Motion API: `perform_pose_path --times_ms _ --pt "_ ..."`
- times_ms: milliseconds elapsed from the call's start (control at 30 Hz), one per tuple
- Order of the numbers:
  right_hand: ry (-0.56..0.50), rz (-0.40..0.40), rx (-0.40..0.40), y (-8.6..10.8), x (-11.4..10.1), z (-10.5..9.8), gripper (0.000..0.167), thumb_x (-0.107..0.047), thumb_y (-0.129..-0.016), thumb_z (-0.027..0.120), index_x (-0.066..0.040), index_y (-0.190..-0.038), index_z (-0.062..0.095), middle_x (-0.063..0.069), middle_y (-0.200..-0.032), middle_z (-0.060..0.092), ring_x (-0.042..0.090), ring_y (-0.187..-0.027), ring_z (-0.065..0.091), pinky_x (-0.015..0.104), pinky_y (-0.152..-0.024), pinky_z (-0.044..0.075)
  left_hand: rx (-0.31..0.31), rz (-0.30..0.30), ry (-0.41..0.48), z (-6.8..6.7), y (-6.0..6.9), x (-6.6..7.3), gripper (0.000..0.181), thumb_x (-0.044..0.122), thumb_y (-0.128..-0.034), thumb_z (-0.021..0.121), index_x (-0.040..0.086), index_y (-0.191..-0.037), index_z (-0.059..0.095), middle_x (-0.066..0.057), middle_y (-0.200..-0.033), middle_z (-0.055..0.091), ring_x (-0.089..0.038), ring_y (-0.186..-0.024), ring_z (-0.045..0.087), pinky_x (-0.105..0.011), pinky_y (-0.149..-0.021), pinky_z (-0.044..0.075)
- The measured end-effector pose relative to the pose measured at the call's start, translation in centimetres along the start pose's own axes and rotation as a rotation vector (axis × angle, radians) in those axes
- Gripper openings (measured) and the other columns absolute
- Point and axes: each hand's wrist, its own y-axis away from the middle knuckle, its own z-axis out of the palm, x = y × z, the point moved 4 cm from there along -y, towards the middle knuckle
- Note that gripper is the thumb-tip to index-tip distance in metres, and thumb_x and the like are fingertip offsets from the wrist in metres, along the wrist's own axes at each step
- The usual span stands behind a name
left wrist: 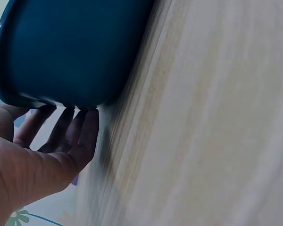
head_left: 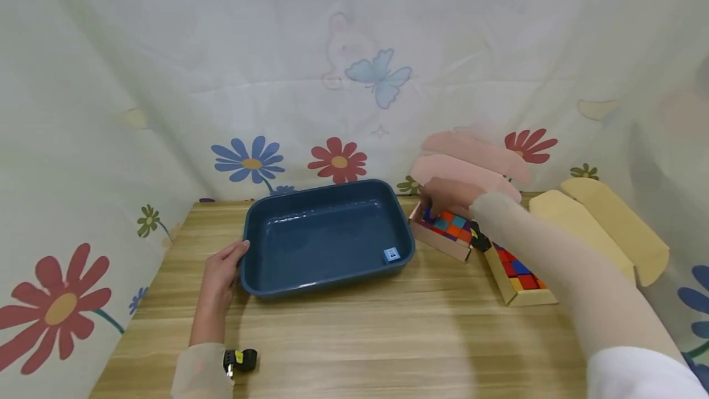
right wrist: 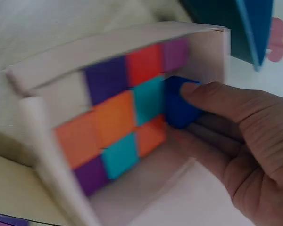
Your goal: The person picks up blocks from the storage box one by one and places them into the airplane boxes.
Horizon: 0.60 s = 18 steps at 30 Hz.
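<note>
A dark blue rectangular tray lies on the wooden table. My left hand holds its left end, the thumb at the rim and the fingertips against the outer wall. Inside the tray's right front corner sits a small light blue block with dark marks on its white top. To the right of the tray, my right hand reaches into a small open cardboard box of coloured blocks. There it pinches a blue block between thumb and fingers, beside orange, teal, red and purple ones.
A second open cardboard box with red, blue and orange blocks stands right of the first, under my right forearm. Its yellowish flaps lean outward. A flower-printed curtain hangs behind the table.
</note>
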Motion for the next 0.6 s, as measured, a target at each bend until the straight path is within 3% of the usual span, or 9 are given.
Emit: perform_pose_path --times_ms 67,100,133,300,433,500,600 --pt "-0.019 -0.017 0.025 -0.3 0.1 0.9 0.016 -0.023 -0.083 0.085 -0.024 -0.099 0.082 -0.006 -0.102 0.074 0.015 -0.089 0.061 0.036 -0.080 0.054 0.005 -0.004 -0.007 -0.2 0.1 0.0 0.070 0.045 -0.0985 0.066 0.008 -0.154 0.044 -0.014 -0.161 0.035 -0.026 -0.147 0.035 -0.048 -0.117 0.033" --pt "-0.099 -0.034 -0.054 -0.9 0.3 1.9 0.020 -0.014 -0.087 0.080 -0.017 -0.106 0.081 -0.002 -0.105 0.076 0.015 -0.090 0.064 0.034 -0.083 0.055 0.008 -0.002 -0.006 -0.3 0.1 -0.1 0.070 0.045 -0.0983 0.066 0.008 -0.154 0.044 -0.014 -0.161 0.035 -0.026 -0.146 0.035 -0.048 -0.117 0.033" --pt "-0.122 -0.045 -0.066 -1.1 0.3 2.4 0.021 -0.010 -0.087 0.079 -0.013 -0.107 0.080 0.001 -0.107 0.076 0.016 -0.092 0.065 0.034 -0.085 0.056 0.011 0.001 -0.009 -0.3 0.1 0.0 0.070 0.045 -0.0981 0.067 0.008 -0.154 0.044 -0.014 -0.161 0.035 -0.026 -0.146 0.036 -0.048 -0.117 0.034" --pt "-0.158 -0.085 -0.118 -1.0 0.6 3.0 0.030 -0.006 -0.092 0.072 -0.017 -0.118 0.078 -0.001 -0.119 0.073 0.017 -0.107 0.065 0.036 -0.094 0.054 0.018 0.008 -0.002 0.0 0.0 -0.1 0.069 0.044 -0.0978 0.067 0.007 -0.153 0.045 -0.013 -0.160 0.037 -0.026 -0.145 0.037 -0.048 -0.116 0.034" --pt "-0.120 -0.119 -0.120 -0.7 0.8 3.2 0.029 -0.008 -0.096 0.069 -0.015 -0.124 0.075 0.002 -0.123 0.072 0.020 -0.109 0.064 0.039 -0.098 0.053 0.025 -0.004 0.002 0.1 0.0 -0.2 0.068 0.042 -0.0985 0.067 0.007 -0.153 0.045 -0.013 -0.159 0.039 -0.024 -0.144 0.039 -0.045 -0.116 0.035" --pt "-0.104 -0.135 -0.114 -0.6 0.9 3.3 0.028 -0.009 -0.097 0.069 -0.014 -0.124 0.074 0.003 -0.123 0.072 0.020 -0.109 0.064 0.039 -0.098 0.053 0.023 -0.009 0.002 0.2 0.0 -0.2 0.068 0.042 -0.0988 0.066 0.007 -0.153 0.045 -0.013 -0.159 0.040 -0.023 -0.141 0.041 -0.039 -0.111 0.042" --pt "-0.119 -0.144 -0.105 -0.6 1.0 3.4 0.027 -0.010 -0.098 0.069 -0.014 -0.124 0.075 0.002 -0.121 0.072 0.019 -0.109 0.065 0.039 -0.098 0.053 0.014 -0.013 0.001 0.2 0.0 0.0 0.069 0.044 -0.0985 0.066 0.009 -0.154 0.044 -0.012 -0.158 0.041 -0.022 -0.139 0.043 -0.024 -0.093 0.052"
